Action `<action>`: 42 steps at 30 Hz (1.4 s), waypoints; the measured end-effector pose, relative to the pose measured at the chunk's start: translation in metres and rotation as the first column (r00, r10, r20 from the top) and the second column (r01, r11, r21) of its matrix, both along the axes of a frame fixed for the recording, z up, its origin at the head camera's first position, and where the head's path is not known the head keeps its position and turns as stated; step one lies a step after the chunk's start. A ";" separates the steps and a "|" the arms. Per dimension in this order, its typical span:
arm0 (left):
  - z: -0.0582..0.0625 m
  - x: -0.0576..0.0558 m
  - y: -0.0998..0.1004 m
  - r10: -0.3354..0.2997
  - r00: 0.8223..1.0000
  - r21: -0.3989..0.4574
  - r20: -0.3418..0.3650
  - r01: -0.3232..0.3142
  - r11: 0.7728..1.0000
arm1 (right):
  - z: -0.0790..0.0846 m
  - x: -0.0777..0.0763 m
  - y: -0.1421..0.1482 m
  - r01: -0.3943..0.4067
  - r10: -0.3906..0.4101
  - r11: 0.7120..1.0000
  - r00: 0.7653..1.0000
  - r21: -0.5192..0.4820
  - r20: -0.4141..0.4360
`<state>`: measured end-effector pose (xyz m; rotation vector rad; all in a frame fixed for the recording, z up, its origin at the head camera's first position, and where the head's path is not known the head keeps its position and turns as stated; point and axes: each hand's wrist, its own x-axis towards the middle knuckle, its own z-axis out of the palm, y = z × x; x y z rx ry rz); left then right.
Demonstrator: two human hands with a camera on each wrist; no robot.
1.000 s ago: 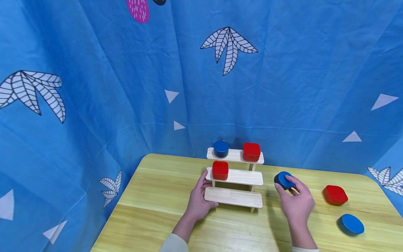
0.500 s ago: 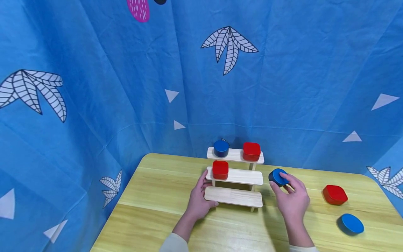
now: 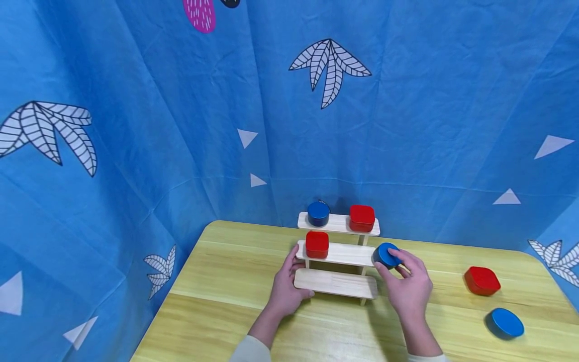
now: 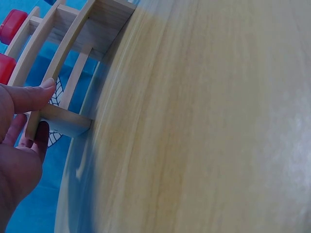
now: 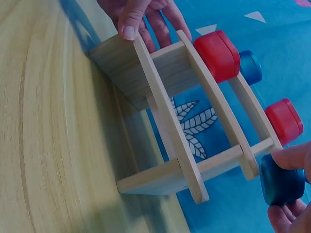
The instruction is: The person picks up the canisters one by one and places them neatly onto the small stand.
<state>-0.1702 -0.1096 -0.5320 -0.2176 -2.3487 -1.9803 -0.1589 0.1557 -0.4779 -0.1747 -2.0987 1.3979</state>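
A small wooden shelf with three tiers (image 3: pixel 334 282) stands on the table. My left hand (image 3: pixel 287 289) grips its left end, thumb at the front of the lowest tier, as the left wrist view also shows. My right hand (image 3: pixel 410 291) pinches a round blue tin (image 3: pixel 386 255) between thumb and fingers, at the right end of the middle tier; in the right wrist view this blue tin (image 5: pixel 282 180) is just off the tier's end. A red square tin (image 3: pixel 317 245) sits left on the middle tier. The top tier bears a blue tin (image 3: pixel 318 214) at left and a red tin (image 3: pixel 362 218) at right.
On the table (image 3: pixel 217 281) to the right of the shelf lie another red tin (image 3: pixel 482 280) and, nearer the front, another blue tin (image 3: pixel 504 323). A blue patterned cloth (image 3: pixel 407 125) hangs behind the table and down its left side.
My right hand has carried the round blue tin leftward, up to the right end of the middle tier. The left hand and the shelf have stayed in place.
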 end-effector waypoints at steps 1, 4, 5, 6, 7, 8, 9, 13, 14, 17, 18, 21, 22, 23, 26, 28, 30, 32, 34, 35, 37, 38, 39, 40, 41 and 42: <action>0.000 0.000 0.000 0.001 1.000 -0.002 0.002 -0.001 1.000 | 0.000 0.000 -0.001 -0.005 0.005 1.000 1.000 0.001 -0.003; 0.000 0.000 0.000 0.005 1.000 -0.016 0.007 -0.005 1.000 | 0.001 -0.001 -0.005 -0.016 0.016 1.000 1.000 0.005 -0.016; 0.000 0.000 0.000 0.007 1.000 -0.023 0.006 -0.007 1.000 | 0.000 -0.001 -0.006 -0.020 0.020 1.000 1.000 0.007 -0.022; 0.000 0.000 -0.001 0.008 1.000 -0.025 0.009 -0.008 1.000 | 0.000 -0.002 -0.007 -0.022 0.022 1.000 0.999 0.013 -0.027; 0.000 0.000 -0.001 0.007 1.000 -0.026 0.010 -0.007 1.000 | 0.000 -0.002 -0.008 -0.023 0.024 1.000 0.999 0.017 -0.034; -0.001 0.000 -0.001 0.007 1.000 -0.027 0.009 -0.006 1.000 | 0.000 -0.003 -0.009 -0.026 0.027 0.999 0.999 0.022 -0.040; -0.001 0.000 -0.001 0.006 1.000 -0.028 0.009 -0.005 1.000 | 0.000 -0.003 -0.010 -0.027 0.029 0.999 0.999 0.027 -0.045; -0.001 0.000 -0.001 0.003 1.000 -0.024 0.002 -0.003 1.000 | 0.000 -0.004 -0.013 -0.037 0.039 0.999 0.998 0.034 -0.050; -0.001 0.000 -0.001 0.002 1.000 -0.022 -0.003 -0.002 1.000 | 0.000 -0.004 -0.013 -0.041 0.043 0.999 0.998 0.034 -0.047; 0.003 0.002 -0.001 0.000 1.000 -0.019 -0.012 -0.001 1.000 | 0.001 -0.004 -0.015 -0.054 0.055 0.998 0.998 0.032 -0.043; 0.003 0.002 -0.001 0.001 1.000 -0.020 -0.013 -0.001 1.000 | 0.001 -0.004 -0.015 -0.058 0.059 0.998 0.997 0.033 -0.043; 0.003 0.002 -0.001 0.006 1.000 -0.025 -0.004 -0.006 1.000 | 0.001 -0.005 -0.016 -0.067 0.069 0.997 0.996 0.039 -0.048; -0.002 0.000 -0.001 0.007 1.000 -0.028 -0.004 -0.007 1.000 | 0.001 -0.005 -0.017 -0.070 0.072 0.997 0.996 0.042 -0.048; -0.002 0.000 -0.001 0.010 1.000 -0.030 0.000 -0.010 0.999 | 0.001 -0.006 -0.017 -0.072 0.074 0.996 0.996 0.043 -0.048; -0.002 0.000 -0.001 0.015 1.000 -0.036 0.008 -0.015 0.999 | 0.001 -0.007 -0.019 -0.080 0.083 0.996 0.996 0.047 -0.043; -0.002 0.000 -0.001 0.016 1.000 -0.038 0.010 -0.016 0.999 | 0.002 -0.008 -0.020 -0.087 0.088 0.995 0.995 0.050 -0.036; -0.003 0.000 -0.001 0.018 1.000 -0.042 0.012 -0.017 0.999 | 0.002 -0.008 -0.022 -0.093 0.095 0.994 0.995 0.052 -0.026; -0.002 0.000 -0.001 0.018 1.000 -0.044 0.013 -0.017 0.999 | 0.002 -0.009 -0.023 -0.098 0.099 0.994 0.995 0.053 -0.017; -0.002 0.000 -0.001 0.016 1.000 -0.046 0.011 -0.016 0.999 | 0.002 -0.010 -0.024 -0.100 0.101 0.994 0.995 0.052 -0.010; -0.002 0.000 -0.002 0.015 1.000 -0.047 0.008 -0.015 0.999 | 0.002 -0.010 -0.025 -0.100 0.101 0.994 0.995 0.052 -0.007; -0.001 0.001 -0.002 0.012 1.000 -0.045 0.004 -0.012 0.999 | 0.002 -0.010 -0.026 -0.099 0.099 0.994 0.995 0.055 -0.004; -0.001 0.001 -0.002 0.010 1.000 -0.044 0.002 -0.010 0.999 | 0.002 -0.010 -0.026 -0.098 0.098 0.994 0.995 0.058 -0.001; -0.001 0.001 -0.002 0.010 1.000 -0.043 0.000 -0.010 0.999 | 0.002 -0.010 -0.026 -0.096 0.096 0.993 0.995 0.063 0.002; -0.001 0.001 -0.002 0.010 1.000 -0.043 -0.001 -0.010 0.999 | 0.002 -0.010 -0.027 -0.093 0.093 0.993 0.996 0.068 0.005; -0.001 0.001 -0.002 0.010 1.000 -0.044 -0.002 -0.010 0.999 | 0.002 -0.010 -0.027 -0.092 0.092 0.993 0.996 0.072 0.008; -0.002 0.001 -0.002 0.010 1.000 -0.042 -0.002 -0.010 0.999 | 0.002 -0.010 -0.028 -0.090 0.090 0.993 0.996 0.078 0.011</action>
